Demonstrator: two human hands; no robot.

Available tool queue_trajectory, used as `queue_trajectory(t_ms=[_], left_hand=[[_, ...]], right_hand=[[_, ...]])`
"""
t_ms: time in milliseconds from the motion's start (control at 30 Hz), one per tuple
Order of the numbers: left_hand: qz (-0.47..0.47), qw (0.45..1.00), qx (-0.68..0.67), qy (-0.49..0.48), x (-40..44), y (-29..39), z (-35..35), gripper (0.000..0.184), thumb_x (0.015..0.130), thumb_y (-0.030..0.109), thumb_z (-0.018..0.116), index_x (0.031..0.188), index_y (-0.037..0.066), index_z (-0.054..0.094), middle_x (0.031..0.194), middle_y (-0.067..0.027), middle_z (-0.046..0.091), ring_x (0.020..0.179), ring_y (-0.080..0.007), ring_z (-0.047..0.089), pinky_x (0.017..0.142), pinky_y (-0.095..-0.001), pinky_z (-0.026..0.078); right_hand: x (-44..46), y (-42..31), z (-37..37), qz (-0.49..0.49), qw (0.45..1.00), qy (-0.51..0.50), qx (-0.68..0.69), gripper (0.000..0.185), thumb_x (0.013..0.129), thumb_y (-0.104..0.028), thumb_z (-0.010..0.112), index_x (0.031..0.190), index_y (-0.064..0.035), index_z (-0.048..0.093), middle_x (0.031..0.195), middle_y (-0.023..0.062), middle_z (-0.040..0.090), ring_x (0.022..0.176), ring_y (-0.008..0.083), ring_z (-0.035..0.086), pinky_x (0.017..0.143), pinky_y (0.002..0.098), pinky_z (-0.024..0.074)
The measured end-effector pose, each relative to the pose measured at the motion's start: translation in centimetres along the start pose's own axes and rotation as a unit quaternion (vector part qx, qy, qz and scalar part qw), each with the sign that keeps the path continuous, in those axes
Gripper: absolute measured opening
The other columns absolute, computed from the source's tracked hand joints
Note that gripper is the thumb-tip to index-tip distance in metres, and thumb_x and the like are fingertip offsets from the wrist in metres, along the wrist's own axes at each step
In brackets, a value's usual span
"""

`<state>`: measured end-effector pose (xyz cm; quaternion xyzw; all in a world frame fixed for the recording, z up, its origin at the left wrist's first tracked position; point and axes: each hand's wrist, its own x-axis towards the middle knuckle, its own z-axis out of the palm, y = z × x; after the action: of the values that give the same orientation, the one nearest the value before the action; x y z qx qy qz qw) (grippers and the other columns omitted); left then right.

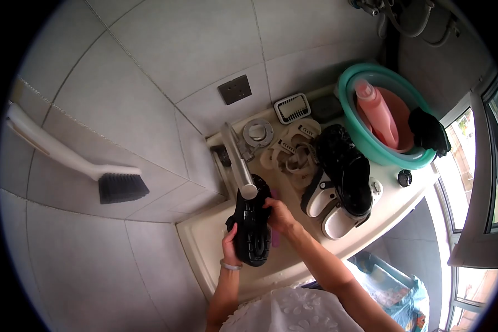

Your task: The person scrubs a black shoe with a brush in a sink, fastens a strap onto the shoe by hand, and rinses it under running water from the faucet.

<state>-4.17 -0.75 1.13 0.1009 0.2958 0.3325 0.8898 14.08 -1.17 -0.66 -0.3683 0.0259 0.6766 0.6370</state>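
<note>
A black shoe [252, 235], perhaps a sandal, is held over the sink basin [205, 232], right under the end of the metal faucet [241, 171]. My left hand [231, 247] grips its left side, with a bracelet at the wrist. On the opposite side my right hand [280, 214] has its fingers closed on the shoe's edge. Part of a purple-pink object [275, 238] shows behind the shoe; I cannot make out its kind. To the right, black clogs [355, 185] lie on white clogs [340, 226]. Beige sandals [296, 160] rest behind the faucet.
A green basin [348, 83] at the back right holds a pink bottle [379, 113], with black cloth [429, 133] over its rim. A soap dish [292, 108] stands by the wall. A white-handled brush [123, 186] is at the left wall. A bag [393, 288] is below right.
</note>
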Motion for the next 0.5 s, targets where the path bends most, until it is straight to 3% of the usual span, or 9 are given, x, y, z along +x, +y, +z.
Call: queue_trajectory(t_ms=[67,100,300,433,500], left_hand=[[0.000,1.000,-0.003,-0.004,-0.2,0.1,0.6,0.049,0.098,0.035,0.044,0.132,0.000,0.047,0.118,-0.0145,0.062,0.103,-0.0267,0.062,0.092,-0.0401,0.050],[-0.001,1.000,0.011,-0.001,-0.4,0.2,0.9,0.049,0.098,0.036,0.044,0.132,0.000,0.047,0.118,-0.0147,0.062,0.103,-0.0268,0.062,0.092,-0.0401,0.050],[0.008,1.000,0.010,0.001,-0.6,0.1,0.7,0.049,0.098,0.036,0.043,0.132,0.001,0.047,0.118,-0.0142,0.062,0.102,-0.0270,0.062,0.092,-0.0396,0.050],[0.011,1.000,0.027,0.009,-0.7,0.1,-0.1,0.049,0.098,0.037,0.043,0.131,0.002,0.048,0.118,-0.0137,0.062,0.103,-0.0269,0.062,0.092,-0.0399,0.049],[-0.003,0.999,-0.035,-0.017,-1.2,-0.1,0.2,0.043,0.098,0.031,0.045,0.129,0.002,0.048,0.118,-0.0128,0.062,0.104,-0.0256,0.062,0.093,-0.0385,0.049]], right_hand=[[-0.5,-1.1,-0.1,0.089,0.995,0.037,0.020,0.031,0.082,-0.013,0.059,0.109,0.0013,0.058,0.097,0.0052,0.062,0.090,0.0183,0.060,0.084,0.0351,0.0488],[-0.3,-1.1,0.1,0.089,0.995,0.038,0.020,0.031,0.082,-0.013,0.059,0.109,0.0013,0.058,0.097,0.0052,0.062,0.090,0.0183,0.060,0.084,0.0351,0.0488],[0.7,0.4,-0.1,0.055,0.996,0.058,-0.042,0.036,0.079,-0.006,0.059,0.115,-0.0043,0.056,0.104,0.0052,0.061,0.101,0.0176,0.057,0.088,0.0370,0.0478],[-0.9,1.0,0.3,-0.018,1.000,0.009,-0.007,0.053,0.080,-0.005,0.061,0.131,-0.0072,0.046,0.116,0.0070,0.057,0.107,0.0196,0.055,0.093,0.0362,0.0462],[-1.7,0.9,0.8,-0.034,0.999,0.004,-0.003,0.060,0.080,-0.005,0.061,0.136,-0.0075,0.041,0.120,0.0075,0.055,0.108,0.0201,0.055,0.094,0.0352,0.0456]])
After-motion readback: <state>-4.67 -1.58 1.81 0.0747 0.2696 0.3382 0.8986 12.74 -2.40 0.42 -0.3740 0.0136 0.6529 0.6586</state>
